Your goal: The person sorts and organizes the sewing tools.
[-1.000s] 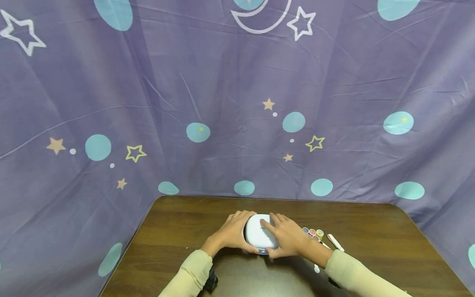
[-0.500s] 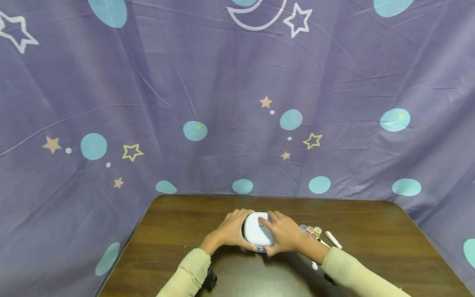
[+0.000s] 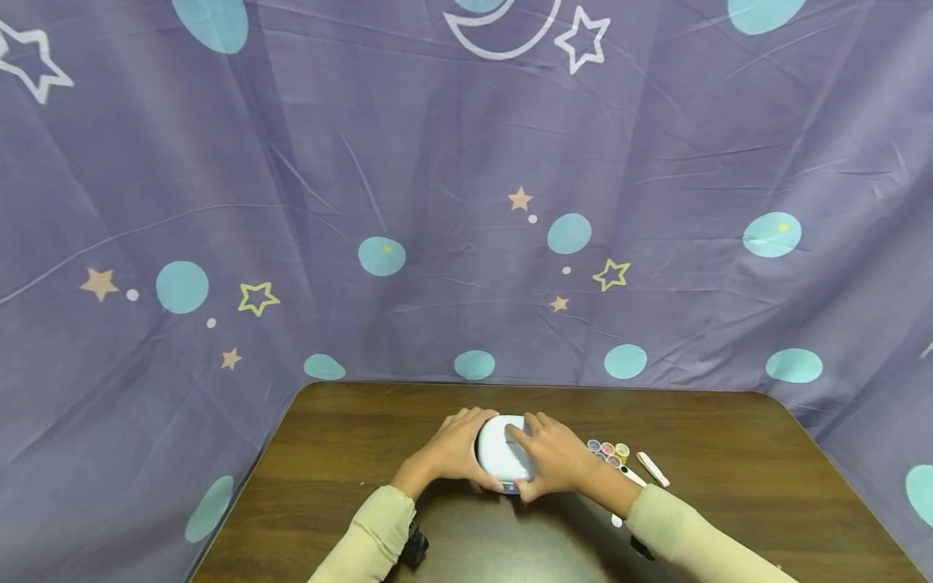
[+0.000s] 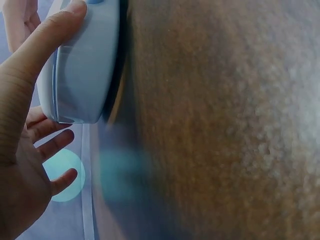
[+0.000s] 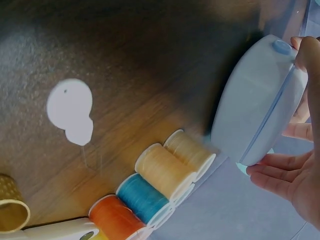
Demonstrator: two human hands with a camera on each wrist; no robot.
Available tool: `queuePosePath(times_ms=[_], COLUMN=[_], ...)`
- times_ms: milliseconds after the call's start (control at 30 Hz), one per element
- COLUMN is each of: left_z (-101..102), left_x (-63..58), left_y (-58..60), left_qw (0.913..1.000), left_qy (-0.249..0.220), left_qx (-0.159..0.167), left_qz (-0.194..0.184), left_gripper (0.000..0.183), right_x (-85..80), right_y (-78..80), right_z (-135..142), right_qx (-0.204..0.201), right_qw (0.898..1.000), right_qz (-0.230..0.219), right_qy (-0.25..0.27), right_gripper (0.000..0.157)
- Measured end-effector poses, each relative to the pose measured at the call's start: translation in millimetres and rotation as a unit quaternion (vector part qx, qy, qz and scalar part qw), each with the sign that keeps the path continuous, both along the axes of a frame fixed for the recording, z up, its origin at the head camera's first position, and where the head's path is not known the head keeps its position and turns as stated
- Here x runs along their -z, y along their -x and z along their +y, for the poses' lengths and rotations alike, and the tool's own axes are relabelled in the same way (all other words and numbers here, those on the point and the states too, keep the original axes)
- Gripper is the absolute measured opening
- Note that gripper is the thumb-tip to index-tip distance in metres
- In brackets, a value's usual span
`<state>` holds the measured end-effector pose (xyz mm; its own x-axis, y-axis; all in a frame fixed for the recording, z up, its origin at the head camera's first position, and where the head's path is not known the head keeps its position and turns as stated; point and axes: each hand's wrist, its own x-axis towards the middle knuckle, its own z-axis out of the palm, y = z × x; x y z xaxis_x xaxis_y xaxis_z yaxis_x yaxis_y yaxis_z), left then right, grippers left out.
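Observation:
Between my two hands is a white rounded case (image 3: 503, 452) with a closed lid and a blue latch (image 5: 281, 47) at its front. My left hand (image 3: 457, 450) grips its left side, thumb at the front near the latch and fingers toward the back. On the other side my right hand (image 3: 560, 463) holds it, thumb at the front edge and a finger bent over the lid. In the left wrist view the case (image 4: 85, 75) shows its pale side wall close over the table, a dark shadow beside it.
Right of the case lie several thread spools (image 5: 142, 200), in orange, teal and tan. A silvery needle threader (image 5: 71, 107), a gold thimble (image 5: 12, 205) and a slim white stick (image 3: 652, 470) are near them on the wooden table (image 3: 350, 453). A purple curtain (image 3: 437, 162) hangs behind.
The head view has shifted slightly, so everything sits a little further up and left in it. Both hands keep their hold on the case.

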<state>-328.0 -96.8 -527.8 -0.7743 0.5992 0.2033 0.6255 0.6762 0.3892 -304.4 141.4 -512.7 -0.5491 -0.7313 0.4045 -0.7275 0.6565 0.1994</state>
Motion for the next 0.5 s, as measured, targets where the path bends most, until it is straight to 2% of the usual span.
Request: queuePosePath(times_ms=[267, 500], left_z=[1.2, 2.1], left_x=[1.4, 0.2], left_y=[-0.1, -1.8], left_qw=[1.0, 0.9999], left_qy=[0.001, -0.009], left_qx=[-0.001, -0.007], left_qz=[0.009, 0.0], left_gripper=[0.105, 0.11], right_x=[1.4, -3.1], right_y=[-0.3, 0.0], right_z=[-0.8, -2.1], right_qx=[0.011, 0.01], right_qw=[1.0, 1.0], right_qz=[-0.002, -0.012], right_qy=[-0.001, -0.006], right_gripper=[0.089, 0.089])
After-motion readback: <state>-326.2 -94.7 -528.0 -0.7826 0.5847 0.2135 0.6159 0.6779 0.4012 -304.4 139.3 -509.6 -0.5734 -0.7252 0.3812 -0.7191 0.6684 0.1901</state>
